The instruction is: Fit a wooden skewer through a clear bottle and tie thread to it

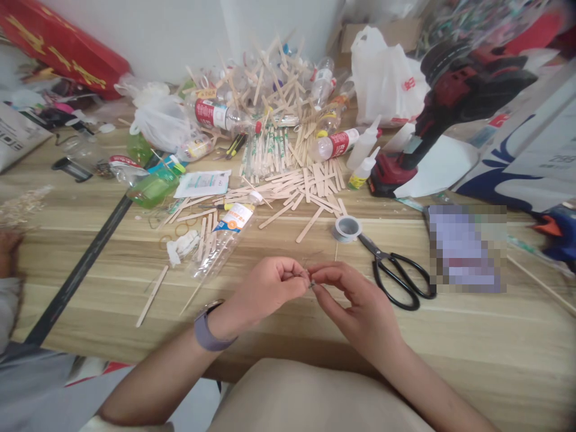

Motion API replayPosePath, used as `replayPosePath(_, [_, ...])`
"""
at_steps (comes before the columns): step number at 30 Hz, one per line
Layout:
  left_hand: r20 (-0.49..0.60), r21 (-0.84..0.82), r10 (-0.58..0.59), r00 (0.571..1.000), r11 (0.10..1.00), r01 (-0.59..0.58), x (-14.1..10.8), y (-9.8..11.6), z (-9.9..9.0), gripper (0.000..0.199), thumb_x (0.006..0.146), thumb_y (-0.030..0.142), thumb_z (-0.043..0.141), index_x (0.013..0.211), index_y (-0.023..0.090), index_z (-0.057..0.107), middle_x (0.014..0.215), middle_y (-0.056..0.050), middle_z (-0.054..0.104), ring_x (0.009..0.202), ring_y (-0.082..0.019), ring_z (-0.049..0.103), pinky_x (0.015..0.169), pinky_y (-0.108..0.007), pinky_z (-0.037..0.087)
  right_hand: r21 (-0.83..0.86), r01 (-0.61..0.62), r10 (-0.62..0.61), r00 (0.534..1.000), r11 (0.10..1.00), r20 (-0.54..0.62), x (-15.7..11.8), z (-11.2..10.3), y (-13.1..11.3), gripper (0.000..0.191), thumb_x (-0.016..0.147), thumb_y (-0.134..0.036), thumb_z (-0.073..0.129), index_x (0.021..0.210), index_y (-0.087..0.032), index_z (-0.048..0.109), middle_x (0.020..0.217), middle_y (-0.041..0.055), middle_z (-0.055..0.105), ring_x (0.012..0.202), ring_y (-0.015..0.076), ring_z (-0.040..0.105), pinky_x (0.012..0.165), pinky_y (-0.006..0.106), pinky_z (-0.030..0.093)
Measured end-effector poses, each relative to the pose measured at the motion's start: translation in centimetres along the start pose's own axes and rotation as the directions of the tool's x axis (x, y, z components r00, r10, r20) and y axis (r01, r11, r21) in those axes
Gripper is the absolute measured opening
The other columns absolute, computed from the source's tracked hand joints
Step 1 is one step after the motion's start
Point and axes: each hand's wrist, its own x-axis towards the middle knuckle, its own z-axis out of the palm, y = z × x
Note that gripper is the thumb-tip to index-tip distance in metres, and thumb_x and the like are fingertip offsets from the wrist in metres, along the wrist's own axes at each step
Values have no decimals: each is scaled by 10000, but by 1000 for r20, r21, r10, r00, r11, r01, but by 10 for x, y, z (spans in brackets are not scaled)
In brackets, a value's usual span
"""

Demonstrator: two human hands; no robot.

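Small grey piece (pixel 312 284) sits at the meeting fingertips of both hands, above the near part of the wooden table (pixel 454 354). The right hand (pixel 360 300) has thumb and forefinger clamped on it; the left hand (pixel 272 285), a watch (pixel 215 330) at its wrist, has thumb and forefinger pressed together right beside it, and I cannot tell what lies between them.

Just beyond the right hand, black-handled scissors (pixel 396 267) lie with their blades by a grey tape roll (pixel 347 229), crowding that side. A pixelated flat object (pixel 465 249) lies to their right. Past the left hand, a clear bottle (pixel 222 237) rests on its side, near a crumpled white wrapper (pixel 183 247) and a single wooden stick (pixel 152 297).

Farther back, loose flat sticks (pixel 288 191) spread before a heap of bottles and sticks (pixel 270 78), with two glue bottles (pixel 362 159), a red and black power tool (pixel 405 153) and a white bag (pixel 382 81) on the right. Another person's hand (pixel 9 246) shows at the left edge
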Motion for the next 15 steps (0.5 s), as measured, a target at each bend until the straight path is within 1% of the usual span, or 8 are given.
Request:
replayPosePath(3, [-20, 49, 7, 1000, 999, -6, 0, 1, 0, 120, 742, 254, 569, 697, 155, 617, 605, 53, 499, 585, -94, 405, 555, -231, 300, 20, -58, 57, 998, 998, 40, 1, -2, -1, 93, 844, -160, 561, 862, -232, 617, 875, 22, 727, 786, 155, 691, 702, 255, 548])
replayPosePath(6, [-36, 53, 22, 999, 998, -20, 0, 2, 1, 122, 755, 245, 557, 711, 154, 626, 632, 43, 542, 602, -98, 442, 569, -228, 324, 3, -82, 81, 994, 997, 68, 2, -2, -2, 78, 817, -164, 575, 824, -227, 620, 813, 14, 710, 728, 154, 673, 660, 248, 533])
replayPosePath(10, [-36, 47, 26, 999, 999, -24, 0, 1, 3, 124, 770, 239, 553, 725, 153, 631, 666, 34, 580, 622, -100, 471, 585, -221, 349, -17, -88, 89, 995, 996, 53, 3, 1, -4, 98, 800, -144, 563, 753, -220, 604, 716, -3, 665, 651, 137, 626, 617, 228, 502])
replayPosePath(15, [-49, 103, 40, 998, 994, -35, 0, 0, 3, 114, 770, 227, 548, 719, 159, 623, 642, 45, 555, 594, -93, 449, 555, -212, 334, -6, -90, 90, 995, 996, 47, 4, 2, -3, 142, 795, -125, 527, 708, -214, 594, 696, 0, 650, 637, 131, 609, 613, 224, 482])
